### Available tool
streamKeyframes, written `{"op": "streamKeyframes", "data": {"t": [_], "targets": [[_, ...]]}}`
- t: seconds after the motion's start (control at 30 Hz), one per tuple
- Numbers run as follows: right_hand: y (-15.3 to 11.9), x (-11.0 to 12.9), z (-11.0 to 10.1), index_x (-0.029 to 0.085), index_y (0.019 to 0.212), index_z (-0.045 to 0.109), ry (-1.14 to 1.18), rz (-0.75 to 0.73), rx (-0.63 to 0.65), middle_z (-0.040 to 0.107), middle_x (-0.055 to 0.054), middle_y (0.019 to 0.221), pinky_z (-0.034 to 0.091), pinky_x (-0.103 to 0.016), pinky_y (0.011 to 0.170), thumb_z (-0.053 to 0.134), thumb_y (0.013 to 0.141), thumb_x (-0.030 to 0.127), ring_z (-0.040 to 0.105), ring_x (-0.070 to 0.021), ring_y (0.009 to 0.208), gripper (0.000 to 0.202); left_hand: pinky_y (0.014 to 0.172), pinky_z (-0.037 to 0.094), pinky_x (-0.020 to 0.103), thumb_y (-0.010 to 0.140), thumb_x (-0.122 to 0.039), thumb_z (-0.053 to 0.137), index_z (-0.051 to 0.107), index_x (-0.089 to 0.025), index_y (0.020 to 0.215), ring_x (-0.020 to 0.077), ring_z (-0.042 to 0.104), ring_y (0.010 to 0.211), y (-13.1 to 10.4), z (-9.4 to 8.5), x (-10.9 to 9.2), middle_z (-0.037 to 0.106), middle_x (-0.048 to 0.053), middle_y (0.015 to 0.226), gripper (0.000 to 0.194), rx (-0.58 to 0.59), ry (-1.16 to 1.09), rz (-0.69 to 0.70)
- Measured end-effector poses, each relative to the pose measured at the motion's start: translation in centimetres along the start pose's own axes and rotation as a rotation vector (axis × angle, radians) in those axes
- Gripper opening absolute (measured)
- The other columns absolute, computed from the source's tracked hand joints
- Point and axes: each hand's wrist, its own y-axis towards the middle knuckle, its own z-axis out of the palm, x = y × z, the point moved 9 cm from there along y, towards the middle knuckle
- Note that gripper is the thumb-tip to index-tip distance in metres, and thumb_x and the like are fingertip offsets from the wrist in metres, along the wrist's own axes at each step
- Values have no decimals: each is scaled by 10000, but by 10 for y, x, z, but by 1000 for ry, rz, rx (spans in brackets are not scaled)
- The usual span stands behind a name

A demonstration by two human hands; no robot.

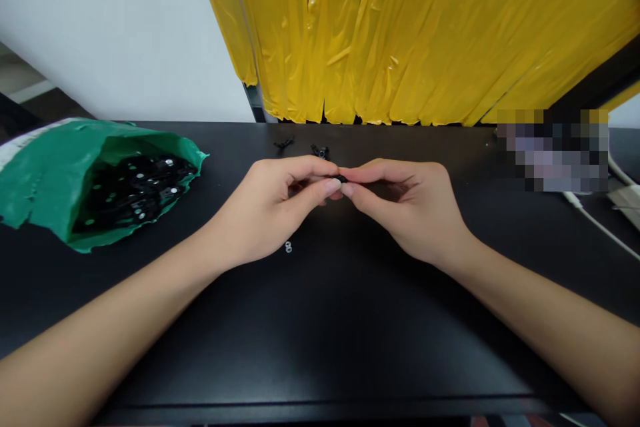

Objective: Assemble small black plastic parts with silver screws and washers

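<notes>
Above the middle of the table, my left hand [280, 203] and my right hand [410, 203] meet at the fingertips. Both pinch one small black part [341, 179] between thumb and fingers; most of it is covered, so its exact kind does not show. Just beyond my left fingers, a small black piece [321, 151] lies on the table, with another thin black piece [285, 143] to its left. Two tiny pale ring-like bits [289, 247] rest on the surface below my left hand.
A torn-open green bag [45, 173] full of black parts [145, 183] lies on the black table [320, 333] at left. Yellow plastic sheeting [400, 33] hangs behind the table beside a white panel [135, 27]. At right are a blurred-out object [555, 150] and a white cable [600, 223].
</notes>
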Motion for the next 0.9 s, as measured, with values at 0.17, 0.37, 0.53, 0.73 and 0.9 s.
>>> {"op": "streamKeyframes", "data": {"t": [0.17, 0.37, 0.53, 0.73, 0.9], "targets": [[2, 12, 8, 247, 1036, 851, -50, -118, 63, 828, -16, 971, 601, -292, 805, 728, 953, 123, 765, -160, 900, 193, 799, 602, 214, 1015, -260, 648, 787, -215, 1110, 135, 739, 876, 2, 0, 2, 801, -1, 968, 174, 112, -105, -37], [14, 14, 13, 201, 1138, 791, -97, -72, 8, 791, -9, 949, 581, -294, 791, 730, 936, 151, 723, -153, 849, 217, 800, 584, 263, 1014, -290, 660, 753, -190, 1102, 152, 717, 843, 9, -29, 11, 780, 28, 930, 163, 5, -111, -45], [26, 2, 48, 174, 959, 779, -287, -14, 248, 770, 3, 840, 505, -269, 699, 681, 928, 125, 672, -132, 722, 114, 680, 530, 275, 978, -339, 714, 727, -231, 1080, 144, 663, 743, 13, -62, 16, 743, 23, 877, 149, -203, -219, 48], [23, -3, 105, 228, 1196, 784, -689, -260, 683, 722, -89, 1098, 435, -353, 782, 535, 1014, 94, 676, -222, 961, 336, 673, 511, 296, 982, -322, 709, 704, -257, 1076, 149, 631, 719, 10, -68, 19, 685, 7, 826, 115, -245, -318, 69], [31, -2, 114, 271, 1205, 791, -822, -339, 686, 681, -128, 1264, 373, -395, 785, 548, 964, 45, 632, -306, 1153, 410, 698, 515, 295, 1001, -310, 689, 685, -251, 1089, 146, 615, 719, 8, -58, 9, 653, -7, 800, 106, -177, -318, 100]]}}
